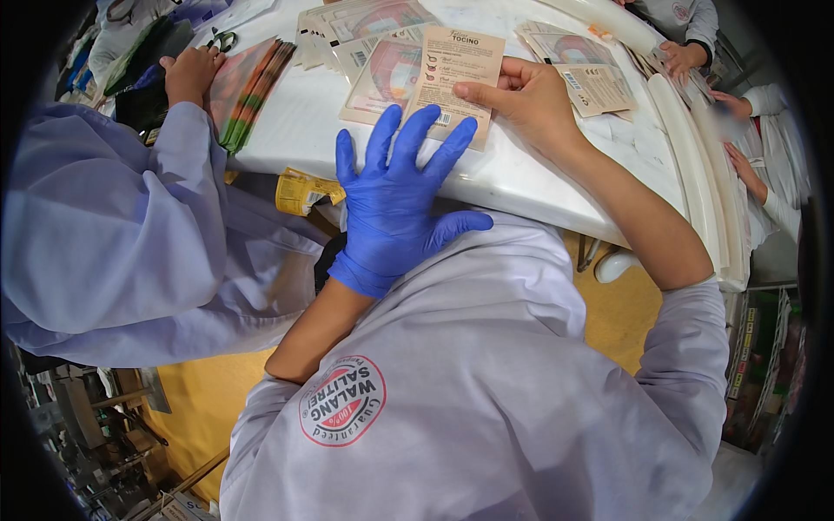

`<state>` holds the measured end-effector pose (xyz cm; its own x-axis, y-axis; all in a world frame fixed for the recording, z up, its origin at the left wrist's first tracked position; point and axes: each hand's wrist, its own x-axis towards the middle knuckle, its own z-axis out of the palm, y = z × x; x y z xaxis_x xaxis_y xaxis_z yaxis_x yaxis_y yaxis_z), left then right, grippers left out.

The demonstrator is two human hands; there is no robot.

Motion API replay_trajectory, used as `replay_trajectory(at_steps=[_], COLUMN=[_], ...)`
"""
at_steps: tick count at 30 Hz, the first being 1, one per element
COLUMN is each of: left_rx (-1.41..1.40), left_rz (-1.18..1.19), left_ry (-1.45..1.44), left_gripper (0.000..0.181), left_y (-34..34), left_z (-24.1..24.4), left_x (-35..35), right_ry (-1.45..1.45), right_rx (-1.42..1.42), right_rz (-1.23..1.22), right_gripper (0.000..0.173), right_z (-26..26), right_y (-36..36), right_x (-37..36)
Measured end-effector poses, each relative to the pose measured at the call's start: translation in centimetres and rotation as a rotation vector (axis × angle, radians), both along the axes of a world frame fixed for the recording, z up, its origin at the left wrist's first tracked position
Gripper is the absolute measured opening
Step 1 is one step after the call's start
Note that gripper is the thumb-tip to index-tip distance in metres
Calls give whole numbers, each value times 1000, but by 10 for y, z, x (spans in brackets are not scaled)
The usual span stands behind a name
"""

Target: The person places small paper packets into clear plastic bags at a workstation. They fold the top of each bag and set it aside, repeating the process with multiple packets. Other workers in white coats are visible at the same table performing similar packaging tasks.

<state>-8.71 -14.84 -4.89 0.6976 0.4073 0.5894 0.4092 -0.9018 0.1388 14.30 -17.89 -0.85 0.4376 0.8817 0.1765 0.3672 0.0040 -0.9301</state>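
Observation:
My right hand point(537, 107) is bare and pinches the right side of a beige printed packet point(462, 55), with the thumb on top. Printed text and small pictures face up on it. In a blue glove, my left hand point(397, 202) is spread over the front edge of the table. Its fingertips overlap the packet's lower end; whether they touch it I cannot tell. Partly under the beige packet lies a clear-windowed pouch point(378, 81) with pink print. Behind these is a fanned pile of similar pouches point(326, 36).
Another pouch pile point(573, 55) lies right on the white table point(560, 185). At left, a co-worker's hand point(189, 75) is beside orange-green pouches point(251, 98) and scissors point(225, 40). A yellow packet point(303, 192) hangs by the table edge. Other people's hands point(681, 60) are at right.

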Motion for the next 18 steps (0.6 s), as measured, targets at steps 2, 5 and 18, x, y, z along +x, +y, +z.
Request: replay_trajectory(at_steps=[2, 5, 18], left_rx=[-31, -42, -10], left_rz=[-20, -39, -47], left_ry=[69, 72, 72], left_gripper=[95, 93, 93], left_y=[1, 4, 4], left_z=[1, 1, -1], left_x=[5, 7, 5], right_ry=[-41, -396, -820], right_rx=[45, -18, 228], right_rz=[-23, -70, 539], right_gripper=[41, 50, 57], right_z=[-3, -5, 16], right_y=[0, 3, -11], right_x=[-2, 10, 5])
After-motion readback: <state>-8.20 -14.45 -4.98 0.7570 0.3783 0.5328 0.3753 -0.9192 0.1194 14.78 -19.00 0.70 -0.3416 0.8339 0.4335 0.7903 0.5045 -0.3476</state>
